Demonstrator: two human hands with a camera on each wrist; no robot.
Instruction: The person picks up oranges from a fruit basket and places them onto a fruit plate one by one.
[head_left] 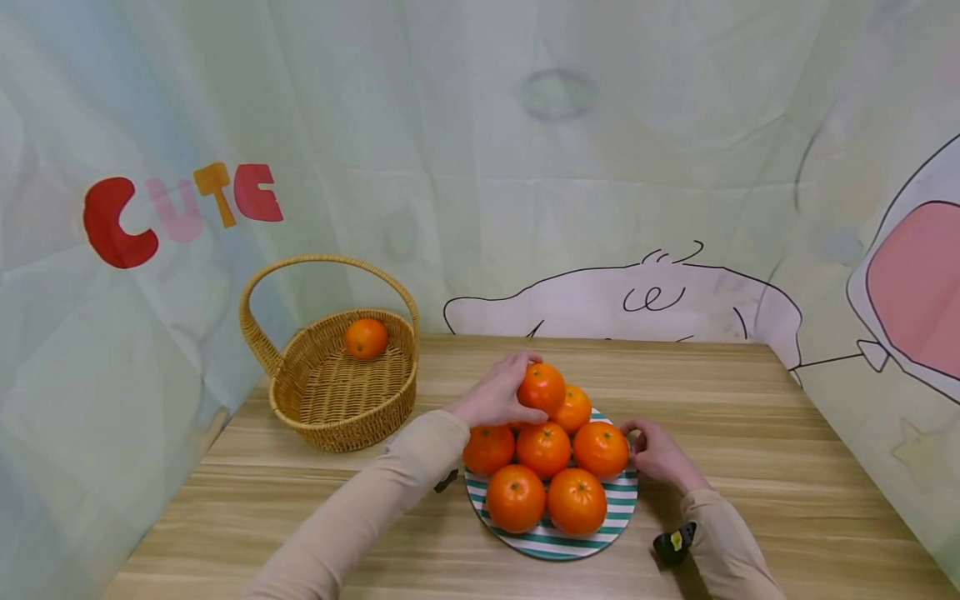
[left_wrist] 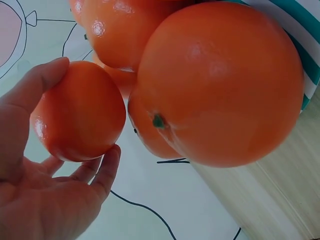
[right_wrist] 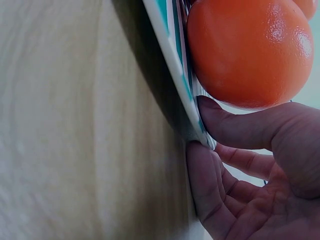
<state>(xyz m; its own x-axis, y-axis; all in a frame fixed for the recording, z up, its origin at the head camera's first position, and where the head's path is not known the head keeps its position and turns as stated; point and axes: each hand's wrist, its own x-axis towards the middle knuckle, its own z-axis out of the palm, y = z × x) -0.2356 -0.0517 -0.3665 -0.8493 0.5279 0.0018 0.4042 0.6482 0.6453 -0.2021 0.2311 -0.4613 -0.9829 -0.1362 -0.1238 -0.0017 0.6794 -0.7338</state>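
Note:
My left hand [head_left: 501, 393] grips an orange [head_left: 542, 388] at the far side of a striped plate [head_left: 621, 502]. In the left wrist view, thumb and fingertips lie on opposite sides of that orange [left_wrist: 80, 112], with a narrow gap between it and the large nearest orange [left_wrist: 220, 85]. Several more oranges [head_left: 543, 450] sit close together on the plate; the left hand hides part of the group. At the plate's right edge is my right hand [head_left: 658, 454]. Its thumb is over the plate rim [right_wrist: 175, 65] and its fingers are beneath, pinching it, close to an orange [right_wrist: 250, 50].
A wicker basket [head_left: 345, 437] with a tall arched handle stands at the back left of the wooden table [head_left: 757, 433]. One orange [head_left: 367, 339] lies inside it, against the far wall. A printed curtain [head_left: 480, 208] hangs behind the table and along both sides.

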